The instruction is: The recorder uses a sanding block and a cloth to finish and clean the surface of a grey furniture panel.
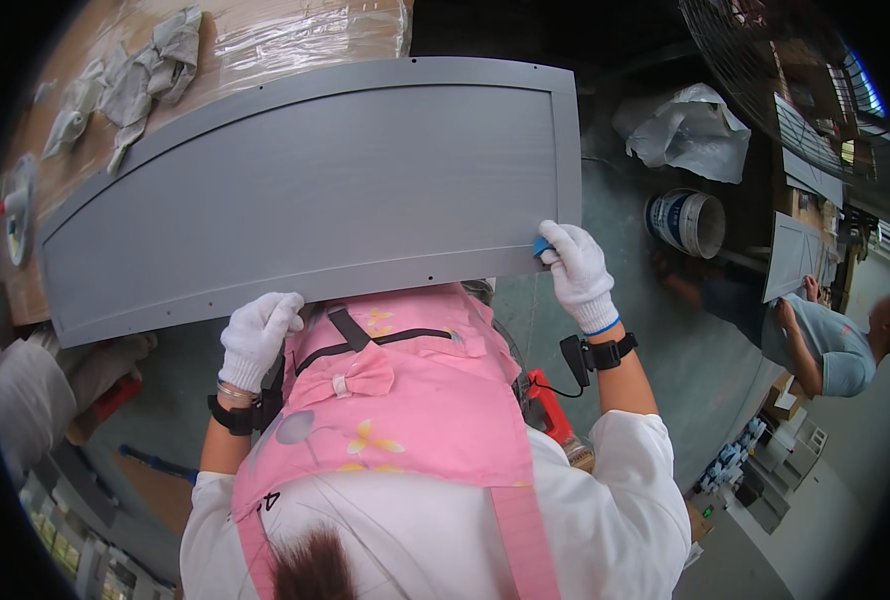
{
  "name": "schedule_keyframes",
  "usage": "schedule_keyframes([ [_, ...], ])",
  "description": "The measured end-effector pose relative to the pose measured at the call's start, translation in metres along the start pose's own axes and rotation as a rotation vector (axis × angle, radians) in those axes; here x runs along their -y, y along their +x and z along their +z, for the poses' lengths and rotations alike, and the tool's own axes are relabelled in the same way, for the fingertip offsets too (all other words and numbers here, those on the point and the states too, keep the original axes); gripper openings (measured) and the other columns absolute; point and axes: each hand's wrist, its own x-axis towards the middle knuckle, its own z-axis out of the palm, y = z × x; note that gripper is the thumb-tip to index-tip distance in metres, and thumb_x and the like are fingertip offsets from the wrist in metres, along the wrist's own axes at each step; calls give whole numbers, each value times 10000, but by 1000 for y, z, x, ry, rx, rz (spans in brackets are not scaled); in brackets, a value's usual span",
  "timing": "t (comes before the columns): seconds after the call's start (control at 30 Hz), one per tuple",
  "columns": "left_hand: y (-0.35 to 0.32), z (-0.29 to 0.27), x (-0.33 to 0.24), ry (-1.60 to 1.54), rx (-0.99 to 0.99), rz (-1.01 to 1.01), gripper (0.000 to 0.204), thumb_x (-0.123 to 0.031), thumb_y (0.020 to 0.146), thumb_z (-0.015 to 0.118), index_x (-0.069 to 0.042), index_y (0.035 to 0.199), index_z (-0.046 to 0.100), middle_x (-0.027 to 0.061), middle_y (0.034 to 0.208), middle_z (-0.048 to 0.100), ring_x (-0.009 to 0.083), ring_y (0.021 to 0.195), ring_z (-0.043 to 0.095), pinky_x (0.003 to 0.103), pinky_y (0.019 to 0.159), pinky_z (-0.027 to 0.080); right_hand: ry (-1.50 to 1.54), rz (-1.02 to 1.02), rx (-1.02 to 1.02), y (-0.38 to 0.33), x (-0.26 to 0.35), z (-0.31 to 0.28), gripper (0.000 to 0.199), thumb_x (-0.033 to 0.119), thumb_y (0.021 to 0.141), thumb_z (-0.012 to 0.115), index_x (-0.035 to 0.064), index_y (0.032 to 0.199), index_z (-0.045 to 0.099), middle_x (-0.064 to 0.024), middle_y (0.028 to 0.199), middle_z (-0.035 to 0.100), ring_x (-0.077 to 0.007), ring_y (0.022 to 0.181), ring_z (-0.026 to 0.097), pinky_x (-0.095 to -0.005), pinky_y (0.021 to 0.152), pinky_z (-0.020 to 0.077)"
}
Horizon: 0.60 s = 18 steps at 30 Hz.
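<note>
A wide grey framed panel with a curved top edge (310, 190) lies across the person's lap. A white bucket (687, 222) lies tipped beyond it, contents unclear. The gloved left hand (257, 338) grips its lower edge, fingers curled together. The gloved right hand (577, 270) pinches a small blue pad (542, 246) against that edge.

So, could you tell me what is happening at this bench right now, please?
A person in a pink apron holds a grey framed panel at its near edge. The gloved left hand steadies the edge, while the gloved right hand presses a small blue pad against it. Grey rags lie on the bench behind.
</note>
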Motion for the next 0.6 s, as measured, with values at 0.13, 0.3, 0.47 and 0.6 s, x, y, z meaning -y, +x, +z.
schedule_keyframes([
  [0.13, 3, 6, -4, 15, 24, 33, 269, -248, 985, 596, -12, 1001, 724, 38, 728, 708, 89, 671, 647, 242, 651, 521, 120, 62, 125, 4, 19, 14, 469, -90, 751, 604, 62, 1196, 596, -114, 856, 626, -308, 761, 623, -400, 683, 518],
  [0.3, 3, 8, -10, 74, 26, 43, 269, -250, 986, 594, -15, 991, 725, 39, 726, 710, 91, 675, 651, 244, 653, 520, 39, 17, 6, -3, -3, -5, 462, -86, 748, 588, 67, 1184, 589, -80, 764, 585, -259, 679, 597, -373, 606, 505],
  [0.47, 3, 12, -6, 60, 32, 80, 270, -256, 984, 593, -22, 992, 727, 43, 730, 715, 103, 683, 665, 245, 656, 520, 77, 34, -18, -4, 5, 2, 478, -82, 747, 589, 76, 1199, 590, -84, 783, 593, -267, 692, 601, -372, 627, 513],
  [0.6, 1, 14, -12, 124, 40, 77, 264, -247, 982, 589, -22, 1002, 725, 46, 734, 717, 111, 683, 671, 249, 661, 522, 15, -16, -39, -7, 5, 5, 484, -86, 751, 584, 79, 1206, 593, -88, 812, 606, -281, 721, 612, -380, 652, 517],
])
